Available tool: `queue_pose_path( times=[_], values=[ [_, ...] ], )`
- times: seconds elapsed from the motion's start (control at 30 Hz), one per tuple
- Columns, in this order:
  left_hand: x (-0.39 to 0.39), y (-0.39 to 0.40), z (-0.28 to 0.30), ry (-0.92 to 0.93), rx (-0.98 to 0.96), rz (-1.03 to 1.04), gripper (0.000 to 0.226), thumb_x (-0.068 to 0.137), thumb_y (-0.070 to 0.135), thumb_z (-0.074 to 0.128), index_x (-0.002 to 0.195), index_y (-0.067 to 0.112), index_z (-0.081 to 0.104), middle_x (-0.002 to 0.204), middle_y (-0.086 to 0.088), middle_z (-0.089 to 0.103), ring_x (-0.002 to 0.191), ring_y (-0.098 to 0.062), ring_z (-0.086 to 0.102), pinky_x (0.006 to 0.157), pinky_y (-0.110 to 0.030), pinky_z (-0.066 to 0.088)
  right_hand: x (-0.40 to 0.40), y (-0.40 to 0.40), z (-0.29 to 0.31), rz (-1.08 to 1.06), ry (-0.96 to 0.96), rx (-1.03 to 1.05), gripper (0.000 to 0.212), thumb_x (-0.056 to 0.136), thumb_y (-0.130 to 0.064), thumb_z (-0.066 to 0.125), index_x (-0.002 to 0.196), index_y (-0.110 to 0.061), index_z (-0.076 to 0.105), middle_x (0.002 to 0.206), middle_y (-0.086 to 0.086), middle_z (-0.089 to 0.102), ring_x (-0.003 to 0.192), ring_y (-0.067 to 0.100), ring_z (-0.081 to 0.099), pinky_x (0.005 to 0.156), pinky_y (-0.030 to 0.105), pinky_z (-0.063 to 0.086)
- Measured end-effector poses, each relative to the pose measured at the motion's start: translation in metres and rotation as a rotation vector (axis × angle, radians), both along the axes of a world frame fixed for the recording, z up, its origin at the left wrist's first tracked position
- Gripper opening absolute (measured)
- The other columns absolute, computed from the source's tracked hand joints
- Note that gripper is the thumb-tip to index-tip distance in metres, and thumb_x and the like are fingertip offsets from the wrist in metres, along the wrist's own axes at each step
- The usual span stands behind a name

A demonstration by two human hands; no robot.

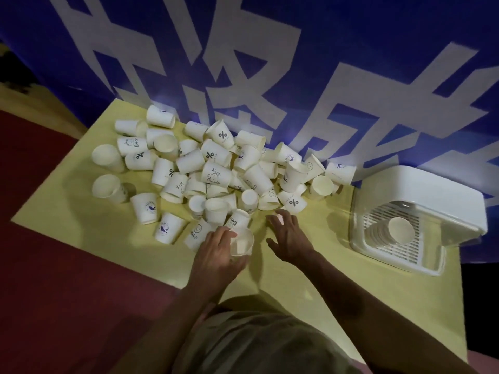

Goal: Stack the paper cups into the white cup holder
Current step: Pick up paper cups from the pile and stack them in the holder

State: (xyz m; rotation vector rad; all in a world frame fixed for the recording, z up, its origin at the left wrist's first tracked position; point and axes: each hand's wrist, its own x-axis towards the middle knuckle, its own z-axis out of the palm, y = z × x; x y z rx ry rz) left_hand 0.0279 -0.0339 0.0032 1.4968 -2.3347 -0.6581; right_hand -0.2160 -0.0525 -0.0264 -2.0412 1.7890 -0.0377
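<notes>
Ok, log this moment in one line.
left hand grips paper cup | right hand open over table | cup holder holds stack

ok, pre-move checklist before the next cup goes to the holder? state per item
1. Left hand has a cup: ok, its grip is round a short nested stack with the mouth facing the camera.
2. Right hand free: ok, fingers spread, holding nothing, near the edge of the cup pile.
3. White cup holder has a stack started: ok, a nested row of cups lies in it.
4. Path across the yellow table to the holder: ok, bare surface between.
5. Held cups seated squarely: cannot tell.
6. Room left in the holder: cannot tell.
</notes>
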Motion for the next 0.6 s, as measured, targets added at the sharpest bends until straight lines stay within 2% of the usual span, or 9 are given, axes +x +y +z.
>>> queue_pose_path(
  times=[0.1,0.23,0.3,0.4,0.5,0.6],
  values=[
    [0.029,0.0,0.004,0.076,-0.003,0.114,0.042,0.089,0.049,0.067,0.115,0.019,0.053,0.114,-0.002,0.053,0.101,-0.02,0.054,0.077,-0.034,0.052,0.044,-0.002,0.003,0.111,-0.003,-0.054,0.066,0.085,-0.041,0.07,0.14,-0.013,0.047,0.14,0.023,0.044,0.115,0.041,0.049,0.085,0.051,0.055],
    [0.061,0.005,0.004,0.126,0.051,0.225,0.058,0.089,0.065,0.055,0.111,0.012,0.055,0.106,-0.001,0.051,0.09,-0.02,0.055,0.069,-0.035,0.05,0.09,0.013,0.001,0.208,0.004,-0.047,0.064,0.083,-0.053,0.067,0.134,-0.017,0.051,0.139,0.016,0.045,0.114,0.032,0.049,0.077,0.044,0.055],
    [0.072,0.011,0.006,0.158,0.119,0.259,0.07,0.086,0.077,0.048,0.115,0.013,0.053,0.108,0.002,0.05,0.09,-0.018,0.055,0.07,-0.035,0.05,0.102,0.018,-0.008,0.242,0.063,-0.024,0.066,0.078,-0.05,0.075,0.131,-0.016,0.054,0.139,0.015,0.046,0.115,0.032,0.049,0.076,0.044,0.057],
    [0.082,0.021,0.005,0.178,0.22,0.263,0.075,0.08,0.073,0.055,0.127,0.015,0.049,0.115,0.002,0.048,0.097,-0.017,0.055,0.075,-0.033,0.05,0.11,0.019,-0.017,0.21,0.137,0.006,0.067,0.069,-0.043,0.086,0.124,-0.017,0.059,0.138,0.013,0.048,0.113,0.033,0.05,0.075,0.044,0.056],
    [0.09,0.032,-0.007,0.145,0.273,0.253,0.076,0.079,0.063,0.061,0.134,0.012,0.048,0.122,-0.002,0.05,0.103,-0.021,0.056,0.078,-0.034,0.051,0.114,0.014,-0.023,0.146,0.189,-0.024,0.054,0.071,-0.032,0.081,0.119,-0.017,0.061,0.134,0.012,0.05,0.107,0.032,0.05,0.071,0.041,0.051],
    [0.094,0.037,-0.016,0.111,0.286,0.247,0.073,0.083,0.059,0.062,0.138,0.016,0.043,0.126,-0.003,0.049,0.107,-0.023,0.056,0.08,-0.039,0.054,0.115,0.011,-0.024,0.085,0.157,-0.076,0.032,0.081,-0.023,0.071,0.112,-0.019,0.065,0.127,0.009,0.053,0.103,0.031,0.051,0.072,0.04,0.048]
  ],
)
